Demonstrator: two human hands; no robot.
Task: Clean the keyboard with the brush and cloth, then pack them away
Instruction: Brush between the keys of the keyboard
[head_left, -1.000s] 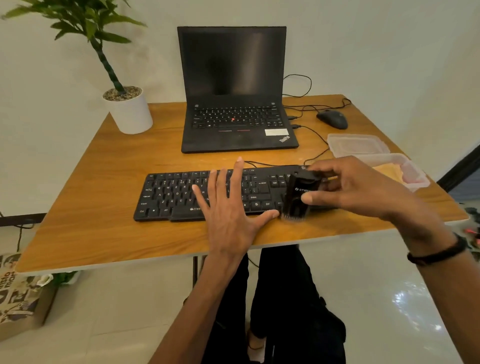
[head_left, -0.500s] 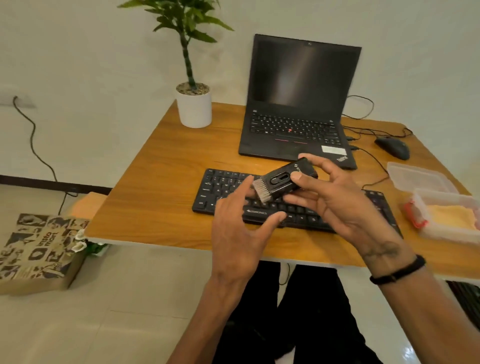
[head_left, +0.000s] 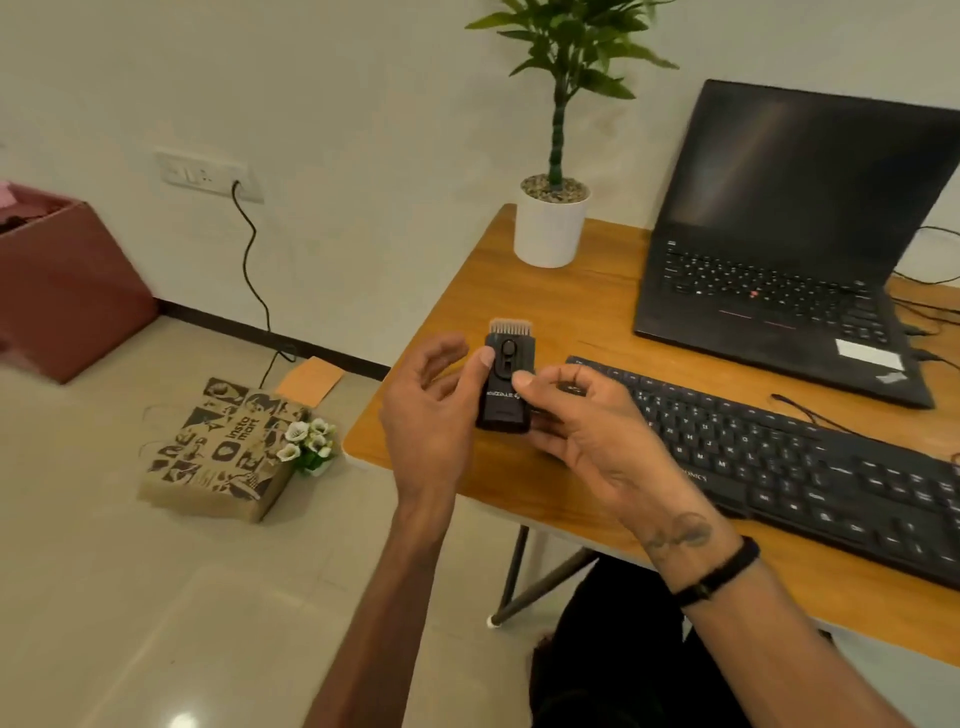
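Observation:
A small black brush (head_left: 506, 382) with short pale bristles at its top is held upright above the table's left front corner. My left hand (head_left: 431, 410) grips its left side with the thumb on the front. My right hand (head_left: 587, 426) holds its right side, thumb across the body. The black keyboard (head_left: 789, 462) lies on the wooden table (head_left: 550, 312) to the right of my hands. The cloth is out of view.
An open black laptop (head_left: 789, 260) stands behind the keyboard. A white potted plant (head_left: 553, 223) sits at the table's far left corner. On the floor to the left lie a printed paper bag (head_left: 223, 447) with white flowers, a cable and a maroon box (head_left: 67, 291).
The brush has come up off the keyboard and moved left, now upright with bristles on top. My left hand left the keys and took hold of it. My head has turned left.

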